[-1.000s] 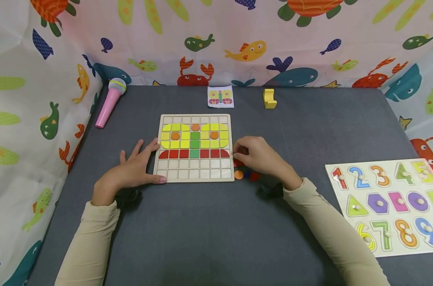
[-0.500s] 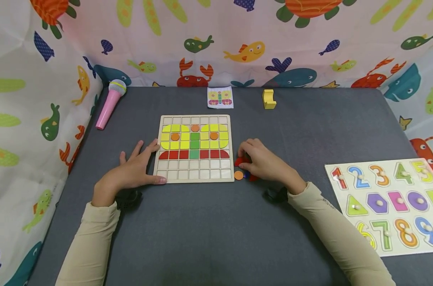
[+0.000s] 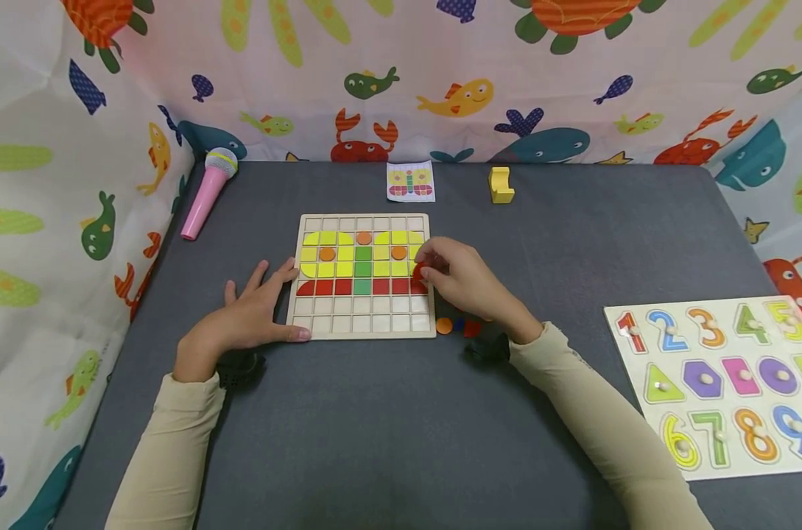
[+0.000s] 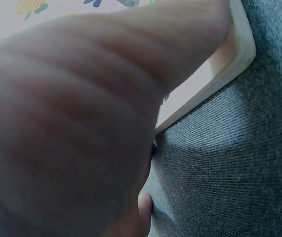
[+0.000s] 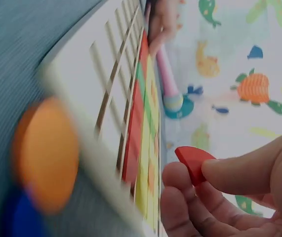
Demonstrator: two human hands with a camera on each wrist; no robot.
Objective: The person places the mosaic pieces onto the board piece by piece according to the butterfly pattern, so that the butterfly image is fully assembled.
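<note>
My right hand pinches a red piece with one rounded edge between thumb and fingers, over the right edge of the wooden grid board. Several yellow, orange, green and red tiles fill the board's middle rows, while its top row and two lowest rows hold none. Along the left edge, my left hand rests with fingers spread and the thumb on the lower-left corner of the frame. An orange disc lies just off the board's right side, beside a blue piece and a red piece.
Behind the board lie a small pattern card and a yellow block with a curved notch. A pink toy microphone is at the back left. On the right sits a number and shape puzzle board. A printed curtain surrounds the table.
My right hand drew back right from the board's edge to the loose pieces, then came back left over the board with a red piece. My left hand has stayed put.
</note>
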